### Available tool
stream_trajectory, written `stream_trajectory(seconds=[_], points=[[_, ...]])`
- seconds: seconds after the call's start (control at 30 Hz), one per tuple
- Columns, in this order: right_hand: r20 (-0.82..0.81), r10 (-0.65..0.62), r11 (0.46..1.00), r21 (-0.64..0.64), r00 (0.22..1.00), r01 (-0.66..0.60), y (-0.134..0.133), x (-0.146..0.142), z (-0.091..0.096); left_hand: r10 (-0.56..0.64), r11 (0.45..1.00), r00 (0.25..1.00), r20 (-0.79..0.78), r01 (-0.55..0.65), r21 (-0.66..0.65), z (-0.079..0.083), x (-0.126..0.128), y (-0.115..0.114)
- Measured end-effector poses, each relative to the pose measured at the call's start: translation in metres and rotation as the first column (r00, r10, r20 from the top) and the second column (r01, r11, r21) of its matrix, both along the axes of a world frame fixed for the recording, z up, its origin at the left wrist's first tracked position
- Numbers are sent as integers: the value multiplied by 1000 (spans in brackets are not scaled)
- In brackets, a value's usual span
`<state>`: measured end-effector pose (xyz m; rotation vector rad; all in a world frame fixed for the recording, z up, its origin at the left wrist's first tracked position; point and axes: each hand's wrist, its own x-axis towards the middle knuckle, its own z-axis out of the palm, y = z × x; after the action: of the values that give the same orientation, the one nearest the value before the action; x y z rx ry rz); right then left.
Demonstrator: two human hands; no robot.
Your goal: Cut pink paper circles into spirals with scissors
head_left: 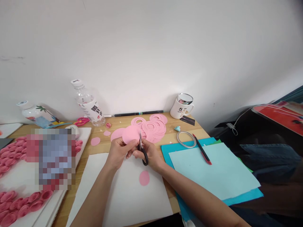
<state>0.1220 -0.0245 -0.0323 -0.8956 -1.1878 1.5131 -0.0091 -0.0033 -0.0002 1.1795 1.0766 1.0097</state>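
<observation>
My left hand pinches a pink paper circle by its lower edge, above a white sheet. Black-handled scissors are in my right hand, their blades pointing up at the right edge of the circle. Whether the blades have paper between them I cannot tell. Behind my hands lies a heap of pink paper rings and cut-outs. One small pink disc rests on the white sheet below my hands.
Rolled pink paper flowers cover a white board at left. A plastic bottle, a black pen and a white mug stand or lie along the wall. On the right are a tape roll, light blue paper and a red-black pen.
</observation>
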Motion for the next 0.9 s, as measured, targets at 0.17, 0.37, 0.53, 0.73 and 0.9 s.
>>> stream_trajectory(seconds=[0.17, 0.37, 0.53, 0.73, 0.9], points=[[-45, 19, 1000, 26, 999, -18, 1, 1, 2, -13, 1000, 1000, -12, 13, -4, 2, 0, 0], [14, -24, 1000, -10, 1000, 24, 0, 1, 2, -12, 1000, 1000, -5, 12, 7, 1, -2, 1], [49, -33, 999, -20, 998, 34, -1, 1, 5, -3, 1000, 1000, 16, 3, 1, 0, -3, 2], [75, -43, 999, -1, 996, 43, -1, 1, 3, 16, 1000, 998, 57, -18, 26, 2, -4, 2], [75, -38, 999, -9, 996, 39, -2, 1, 4, 25, 999, 997, 70, -27, 30, 5, -3, 1]])
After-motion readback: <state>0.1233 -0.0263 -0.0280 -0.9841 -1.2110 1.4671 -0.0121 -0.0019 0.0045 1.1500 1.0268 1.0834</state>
